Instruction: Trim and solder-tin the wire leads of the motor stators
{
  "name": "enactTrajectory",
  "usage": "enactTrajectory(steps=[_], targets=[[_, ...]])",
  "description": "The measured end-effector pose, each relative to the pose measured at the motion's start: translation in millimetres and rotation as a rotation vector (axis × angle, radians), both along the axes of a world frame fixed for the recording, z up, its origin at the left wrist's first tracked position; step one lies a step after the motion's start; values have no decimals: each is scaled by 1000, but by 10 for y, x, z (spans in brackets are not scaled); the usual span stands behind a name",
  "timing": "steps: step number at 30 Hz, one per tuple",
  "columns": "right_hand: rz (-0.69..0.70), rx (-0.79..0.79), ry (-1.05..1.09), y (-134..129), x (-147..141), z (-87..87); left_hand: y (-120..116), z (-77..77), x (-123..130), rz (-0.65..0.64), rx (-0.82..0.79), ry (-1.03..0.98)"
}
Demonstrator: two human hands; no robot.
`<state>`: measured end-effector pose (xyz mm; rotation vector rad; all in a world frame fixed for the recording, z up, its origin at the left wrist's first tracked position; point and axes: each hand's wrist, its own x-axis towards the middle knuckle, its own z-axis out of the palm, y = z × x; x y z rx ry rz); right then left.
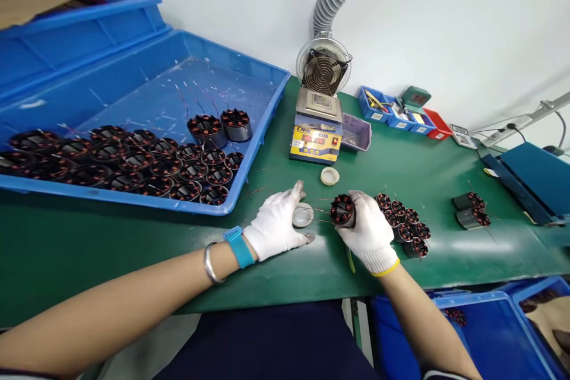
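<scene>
Both gloved hands rest low in the frame's centre on the green worktop (133, 249). Right hand (369, 231) is clamped on a wound stator (342, 210); left hand (276, 222) lies apart, fingers loosely spread, touching a small round tin (303, 215). Further back, upper left, a blue tray (262, 130) holds more stators.

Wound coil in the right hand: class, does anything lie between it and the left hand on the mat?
Only a small round tin, sitting under the left hand's fingertips, and thin loose wires from the wound coil gripped by the right hand. Otherwise bare green mat.
</scene>
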<state>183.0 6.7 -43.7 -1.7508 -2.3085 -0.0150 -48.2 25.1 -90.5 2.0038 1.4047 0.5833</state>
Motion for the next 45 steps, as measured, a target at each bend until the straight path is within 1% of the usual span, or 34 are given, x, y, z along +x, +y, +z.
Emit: enactTrajectory(steps=[3,5,8,11,13,15,19,22,24,28,30,33,35,37,38,39,41,42,43,45], targets=[[62,-77,-106,-11,-82,30,32,-72,37,28,44,-30],[81,-143,-179,-11,-152,112,41,-69,24,29,41,-45],[79,-228,-320,19,-294,333,41,-19,-10,13,34,-15],[59,-288,-475,60,-449,597,26,32,-21,18,15,108],[57,-303,-539,78,-526,737,12,45,-18,21,18,188],[88,-286,-551,86,-573,821,-1,41,-15,15,29,229],[184,-256,-542,89,-612,865,-20,18,-23,-10,36,237],[194,-277,-581,96,-618,871,-30,-2,-34,-12,49,227],[190,-265,-611,99,-608,883,-38,-20,-37,-21,70,209],[211,-221,-659,89,-600,919,-54,-66,-26,-42,162,204],[242,-217,-658,86,-628,944,-62,-83,-16,-43,199,218],[277,-245,-622,106,-682,989,-72,-88,-11,-46,203,234],[296,-260,-575,128,-669,1017,-71,-82,-19,-34,192,237],[296,-231,-469,133,-576,1027,-64,-71,-35,-21,188,212],[274,-200,-381,124,-497,1020,-58,-66,-45,-17,192,189],[222,-167,-273,108,-403,1002,-51,-62,-56,-15,196,164],[52,-121,-8,59,-193,927,-34,-57,-75,-9,200,128],[-27,-129,148,30,-96,870,-24,-58,-83,-4,199,122],[-78,-168,321,0,-15,801,-15,-61,-88,0,194,121],[-98,-323,726,-68,68,638,2,-77,-92,7,185,124]])
